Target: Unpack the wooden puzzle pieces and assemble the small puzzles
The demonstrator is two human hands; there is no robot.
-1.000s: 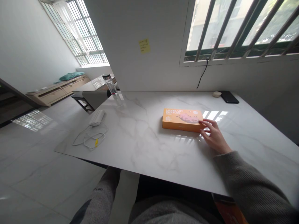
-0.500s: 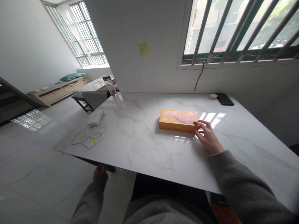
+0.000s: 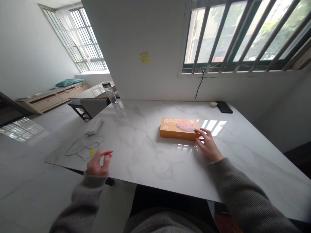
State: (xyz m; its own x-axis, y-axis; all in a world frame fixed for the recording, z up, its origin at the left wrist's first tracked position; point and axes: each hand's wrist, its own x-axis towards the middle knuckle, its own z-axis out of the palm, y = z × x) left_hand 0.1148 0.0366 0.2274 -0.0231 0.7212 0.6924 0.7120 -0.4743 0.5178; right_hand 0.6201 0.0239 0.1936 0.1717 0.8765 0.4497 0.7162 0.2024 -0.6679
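An orange puzzle box (image 3: 179, 128) lies flat on the white marbled table (image 3: 141, 155), its lid printed "LEVEL UP! PUZZLES" beside a pink picture. At its right end my right hand (image 3: 208, 145) grips the near corner, fingertips on the top edge and thumb low at the front. My left hand (image 3: 98, 163) hovers over the table's front left edge, fingers loosely bent and thumb apart, holding nothing. Close beyond it is a white cable (image 3: 82, 144) with a yellow tag (image 3: 91, 151).
A white power bank (image 3: 94, 126) lies at the left, and a glass bottle (image 3: 110, 93) stands at the back left corner. At the back right are a black phone (image 3: 224, 107) and a small beige object (image 3: 213, 104). A yellow note (image 3: 144, 57) is on the wall.
My left hand has risen from below the table edge to above it, its fingers now apart. My right hand stays at the box's right end. The view has shifted slightly.
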